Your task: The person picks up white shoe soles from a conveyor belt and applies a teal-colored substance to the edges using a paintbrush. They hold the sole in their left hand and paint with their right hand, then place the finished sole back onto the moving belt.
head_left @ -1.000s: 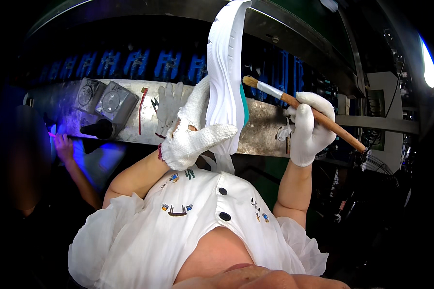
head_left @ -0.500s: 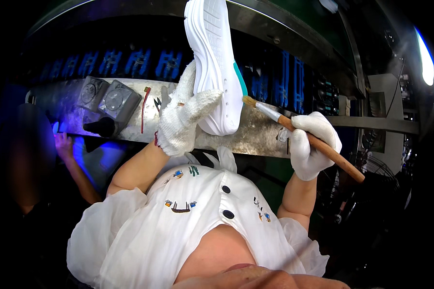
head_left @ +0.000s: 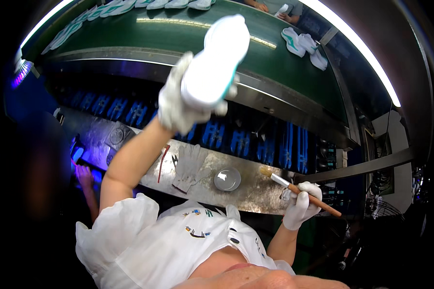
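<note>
My left hand (head_left: 176, 103), in a white knit glove, is raised and wrapped round a white shoe sole (head_left: 214, 65) with a teal edge. The sole is tilted, its far end above the green belt, and looks slightly blurred. In my white-gloved right hand (head_left: 301, 207) is a paintbrush (head_left: 318, 201) with a wooden handle and pale bristles. Its bristles point left over the metal bench, apart from the sole. Left of the brush, a small round bowl (head_left: 227, 179) of translucent liquid stands on the bench.
The green conveyor belt (head_left: 154, 36) carries white-and-teal soles (head_left: 115, 9) at far left and several (head_left: 294, 42) at right. Blue fixtures (head_left: 212, 135) line the gap before the metal bench (head_left: 246, 166). A loose glove (head_left: 188, 168) and red stick (head_left: 163, 164) lie there. Other people's hands (head_left: 289, 18) show beyond the belt.
My left hand has carried the sole up and away toward the belt, off the brush. My right hand still holds the brush. The view has shifted, showing the belt and the bowl.
</note>
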{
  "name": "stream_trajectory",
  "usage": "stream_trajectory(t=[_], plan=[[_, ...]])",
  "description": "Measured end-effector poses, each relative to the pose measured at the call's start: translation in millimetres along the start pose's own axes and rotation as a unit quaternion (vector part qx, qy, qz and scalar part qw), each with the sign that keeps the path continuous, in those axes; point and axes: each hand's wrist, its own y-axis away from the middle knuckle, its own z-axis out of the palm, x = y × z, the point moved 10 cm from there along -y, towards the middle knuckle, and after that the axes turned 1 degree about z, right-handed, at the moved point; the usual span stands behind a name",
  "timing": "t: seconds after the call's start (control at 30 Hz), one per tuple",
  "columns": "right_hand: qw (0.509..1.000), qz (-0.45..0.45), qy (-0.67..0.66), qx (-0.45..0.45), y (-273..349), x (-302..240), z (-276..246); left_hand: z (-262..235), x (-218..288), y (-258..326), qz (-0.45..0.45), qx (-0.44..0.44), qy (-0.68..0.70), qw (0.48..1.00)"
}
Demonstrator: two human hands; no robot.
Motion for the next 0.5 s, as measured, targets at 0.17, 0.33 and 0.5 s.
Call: stream_trajectory(t=[0.17, 0.33, 0.5], plan=[[0.996, 0.087, 0.005, 0.024, 16.7, 29.4, -7.9, -140.2, 84.4, -155.3, 0.121, 0.308, 0.138, 0.933], [0.985, 0.149, 0.052, 0.070, 34.0, 56.9, -47.2, -97.3, -15.5, -251.3, -0.015, 0.245, -0.345, 0.906], [0.964, 0.217, 0.055, 0.144, 60.3, 85.1, -90.0, 58.8, -100.9, -280.4, 0.281, -0.015, -0.857, 0.431]])
